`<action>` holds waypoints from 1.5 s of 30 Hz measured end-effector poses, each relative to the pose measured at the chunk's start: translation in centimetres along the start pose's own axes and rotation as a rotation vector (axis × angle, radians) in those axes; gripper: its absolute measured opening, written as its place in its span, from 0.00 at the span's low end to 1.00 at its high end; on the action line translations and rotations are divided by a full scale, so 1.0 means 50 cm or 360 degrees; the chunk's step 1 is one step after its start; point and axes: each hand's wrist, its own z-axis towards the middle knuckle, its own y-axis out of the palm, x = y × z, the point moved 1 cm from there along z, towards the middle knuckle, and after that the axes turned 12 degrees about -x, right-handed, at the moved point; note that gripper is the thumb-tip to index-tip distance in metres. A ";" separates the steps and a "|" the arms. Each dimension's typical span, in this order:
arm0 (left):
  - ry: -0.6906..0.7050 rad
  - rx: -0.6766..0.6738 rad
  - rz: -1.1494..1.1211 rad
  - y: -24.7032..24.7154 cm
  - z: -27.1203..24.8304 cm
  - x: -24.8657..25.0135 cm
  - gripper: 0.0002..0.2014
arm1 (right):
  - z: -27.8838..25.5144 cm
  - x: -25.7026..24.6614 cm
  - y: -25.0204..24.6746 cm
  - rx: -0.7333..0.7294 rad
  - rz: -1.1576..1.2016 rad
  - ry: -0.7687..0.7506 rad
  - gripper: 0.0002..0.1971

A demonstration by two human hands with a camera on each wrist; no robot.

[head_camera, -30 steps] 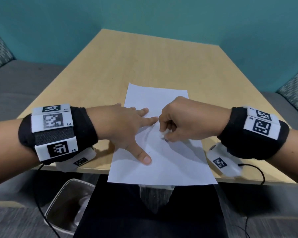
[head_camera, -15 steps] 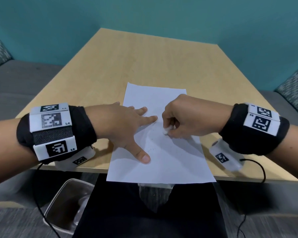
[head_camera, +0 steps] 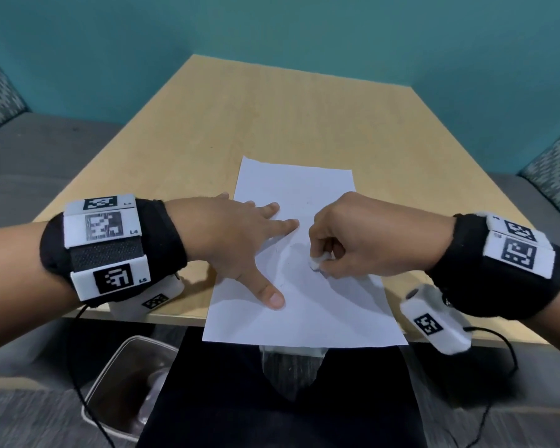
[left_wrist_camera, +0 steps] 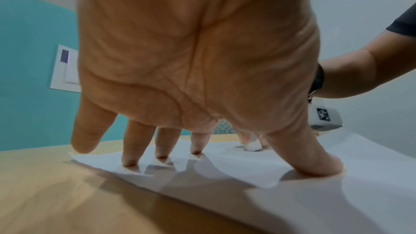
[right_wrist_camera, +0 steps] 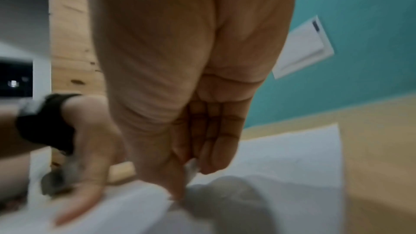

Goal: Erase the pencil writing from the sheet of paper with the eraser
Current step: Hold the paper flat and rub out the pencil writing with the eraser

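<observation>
A white sheet of paper (head_camera: 307,305) lies at the near edge of the wooden table (head_camera: 272,124), its bottom edge overhanging. My left hand (head_camera: 240,244) is spread flat on the sheet's left side, fingertips (left_wrist_camera: 161,156) and thumb pressing it down. My right hand (head_camera: 346,240) is curled over the sheet's middle and pinches a small white eraser (head_camera: 319,262) whose tip touches the paper. The eraser (left_wrist_camera: 253,146) also shows beyond the left thumb, and blurred between finger and thumb (right_wrist_camera: 191,168) in the right wrist view. Only faint pencil traces (head_camera: 282,253) show left of the eraser.
A clear plastic bin (head_camera: 126,389) stands on the floor below the table's near left corner. Grey benches (head_camera: 29,163) flank the table, with a teal wall behind. Cables hang from both wrist cameras.
My right hand with the eraser has shifted back and forth over the sheet's middle, ending slightly right and lower than half a second ago. The left hand has stayed pressed on the paper.
</observation>
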 end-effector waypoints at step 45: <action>0.0006 0.0004 -0.0040 0.006 -0.006 -0.002 0.67 | -0.123 0.052 0.005 0.0211 0.0227 0.0242 0.09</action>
